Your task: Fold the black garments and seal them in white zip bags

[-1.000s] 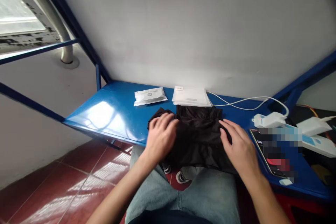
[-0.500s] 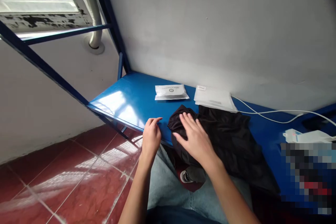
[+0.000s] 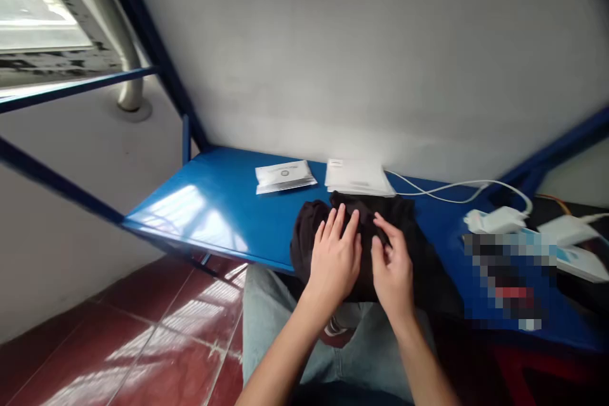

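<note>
A bunched black cloth (image 3: pixel 431 266), perhaps a garment, lies over the front part of the blue tabletop (image 3: pixel 228 177) and hangs past its edge. My left hand (image 3: pixel 335 257) rests flat on the rolled-up left part, fingers stretched out. To its right, my right hand (image 3: pixel 392 266) is curled, with a fold of the cloth between thumb and fingers. How firmly it grips cannot be made out.
Behind the cloth lie a white printed packet (image 3: pixel 285 176) and a pale flat sleeve (image 3: pixel 359 177). A white cable (image 3: pixel 447 190) runs right toward white power strips (image 3: pixel 497 221). A pixelated item (image 3: pixel 511 292) sits at right. Blue frame bars (image 3: pixel 57 181) stand at left.
My left hand has moved right from the table edge onto the cloth and opened out. My right hand has shifted right along the cloth and curled. The view has turned rightward.
</note>
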Motion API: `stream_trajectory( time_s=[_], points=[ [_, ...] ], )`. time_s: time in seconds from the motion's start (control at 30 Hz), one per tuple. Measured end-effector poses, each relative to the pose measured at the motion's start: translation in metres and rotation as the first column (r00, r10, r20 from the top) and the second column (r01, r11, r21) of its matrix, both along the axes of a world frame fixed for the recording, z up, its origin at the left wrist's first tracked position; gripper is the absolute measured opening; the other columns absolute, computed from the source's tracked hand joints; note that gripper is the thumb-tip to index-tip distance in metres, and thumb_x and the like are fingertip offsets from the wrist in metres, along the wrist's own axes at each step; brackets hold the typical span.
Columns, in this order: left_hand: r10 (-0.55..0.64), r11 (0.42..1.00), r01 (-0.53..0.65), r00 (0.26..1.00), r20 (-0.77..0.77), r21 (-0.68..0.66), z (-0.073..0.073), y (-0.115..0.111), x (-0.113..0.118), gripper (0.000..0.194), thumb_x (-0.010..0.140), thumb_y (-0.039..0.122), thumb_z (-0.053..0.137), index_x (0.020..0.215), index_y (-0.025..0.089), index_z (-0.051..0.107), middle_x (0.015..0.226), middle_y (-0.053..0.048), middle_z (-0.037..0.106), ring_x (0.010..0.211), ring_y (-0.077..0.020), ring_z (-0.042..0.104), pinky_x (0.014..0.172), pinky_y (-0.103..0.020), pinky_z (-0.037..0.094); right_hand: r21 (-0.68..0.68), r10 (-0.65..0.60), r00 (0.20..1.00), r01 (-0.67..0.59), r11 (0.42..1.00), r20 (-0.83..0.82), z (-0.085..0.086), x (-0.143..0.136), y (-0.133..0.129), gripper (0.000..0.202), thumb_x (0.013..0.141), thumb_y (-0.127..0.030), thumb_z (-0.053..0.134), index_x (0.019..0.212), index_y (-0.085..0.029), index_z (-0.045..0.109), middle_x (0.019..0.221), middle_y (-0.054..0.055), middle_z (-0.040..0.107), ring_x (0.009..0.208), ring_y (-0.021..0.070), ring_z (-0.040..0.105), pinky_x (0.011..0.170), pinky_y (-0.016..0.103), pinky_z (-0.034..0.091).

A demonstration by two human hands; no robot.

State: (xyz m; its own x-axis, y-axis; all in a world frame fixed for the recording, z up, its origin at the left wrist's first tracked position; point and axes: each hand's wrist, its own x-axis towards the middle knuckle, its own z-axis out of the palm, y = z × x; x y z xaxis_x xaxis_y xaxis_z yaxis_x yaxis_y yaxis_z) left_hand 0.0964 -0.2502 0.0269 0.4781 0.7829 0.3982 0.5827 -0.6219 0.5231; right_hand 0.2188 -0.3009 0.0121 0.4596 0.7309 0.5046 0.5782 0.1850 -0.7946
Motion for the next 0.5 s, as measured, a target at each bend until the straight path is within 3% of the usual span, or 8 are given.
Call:
stream_trajectory(
  time_s=[0.07,0.13,0.23,0.3,0.4,0.43,0.5],
  points=[
    [-0.073,0.997,0.073,0.986,-0.151,-0.006,-0.010,-0.003,0.021,0.048,0.104,0.028,0.048,0.152,0.026,0.050,0.165,-0.010,0.040,0.156,-0.0340,0.032,0.122,-0.066,0.032,-0.141,-0.015,0.986,0.039,0.989,0.169,-0.017,0.023,-0.023,0.035,0.101,-0.027,0.050,0.130,-0.026,0.069,0.153,0.010,0.057,0.141,0.0287,0.055,0.112,0.049,0.052],
    [-0.141,0.990,0.136,0.969,-0.202,-0.037,-0.020,0.001,0.028,0.047,0.102,0.028,0.051,0.149,0.029,0.054,0.163,-0.009,0.044,0.156,-0.0352,0.030,0.122,-0.073,0.023,-0.204,-0.013,0.961,0.071,0.976,0.276,-0.026,0.035,-0.038,0.038,0.101,-0.024,0.047,0.129,-0.027,0.072,0.153,0.007,0.058,0.145,0.0289,0.051,0.117,0.051,0.048],
    [-0.242,0.964,0.237,0.970,-0.030,-0.117,-0.022,0.010,0.016,0.050,0.103,0.027,0.048,0.153,0.033,0.049,0.165,-0.007,0.041,0.157,-0.0314,0.029,0.125,-0.069,0.020,-0.183,0.033,0.949,0.026,0.983,0.313,-0.017,0.027,-0.037,0.044,0.102,-0.019,0.042,0.139,-0.025,0.066,0.151,0.006,0.060,0.147,0.0247,0.048,0.122,0.046,0.043],
    [-0.136,0.974,0.175,0.959,0.248,-0.142,-0.017,0.013,-0.001,0.048,0.106,0.028,0.042,0.153,0.032,0.048,0.166,-0.007,0.039,0.156,-0.0274,0.033,0.127,-0.058,0.025,-0.249,0.134,0.941,-0.055,0.967,0.312,-0.003,0.012,-0.023,0.045,0.105,-0.021,0.040,0.145,-0.022,0.061,0.152,0.007,0.059,0.144,0.0226,0.052,0.120,0.040,0.046],
    [0.190,0.965,-0.033,0.769,0.611,-0.259,-0.016,0.004,-0.024,0.043,0.107,0.032,0.041,0.148,0.028,0.053,0.161,-0.009,0.047,0.150,-0.0254,0.044,0.124,-0.046,0.037,-0.462,0.228,0.919,-0.058,0.885,0.320,0.013,-0.010,0.001,0.055,0.103,-0.037,0.053,0.154,-0.018,0.049,0.156,0.014,0.054,0.136,0.0299,0.060,0.107,0.043,0.056],
    [0.250,0.949,-0.049,0.715,0.653,-0.310,-0.018,-0.001,-0.030,0.041,0.107,0.034,0.043,0.146,0.027,0.054,0.158,-0.009,0.050,0.147,-0.0255,0.048,0.122,-0.044,0.041,-0.523,0.239,0.910,-0.029,0.852,0.338,0.016,-0.015,0.008,0.063,0.099,-0.041,0.060,0.157,-0.019,0.045,0.157,0.016,0.052,0.132,0.0334,0.063,0.101,0.045,0.059],
    [0.290,0.922,-0.026,0.706,0.646,-0.386,-0.024,-0.010,-0.037,0.040,0.105,0.035,0.047,0.144,0.026,0.055,0.154,-0.009,0.055,0.144,-0.0251,0.051,0.120,-0.043,0.044,-0.589,0.255,0.894,0.013,0.808,0.369,0.017,-0.018,0.018,0.070,0.095,-0.038,0.067,0.160,-0.026,0.041,0.157,0.017,0.051,0.123,0.0359,0.069,0.094,0.047,0.062]
  ],
)
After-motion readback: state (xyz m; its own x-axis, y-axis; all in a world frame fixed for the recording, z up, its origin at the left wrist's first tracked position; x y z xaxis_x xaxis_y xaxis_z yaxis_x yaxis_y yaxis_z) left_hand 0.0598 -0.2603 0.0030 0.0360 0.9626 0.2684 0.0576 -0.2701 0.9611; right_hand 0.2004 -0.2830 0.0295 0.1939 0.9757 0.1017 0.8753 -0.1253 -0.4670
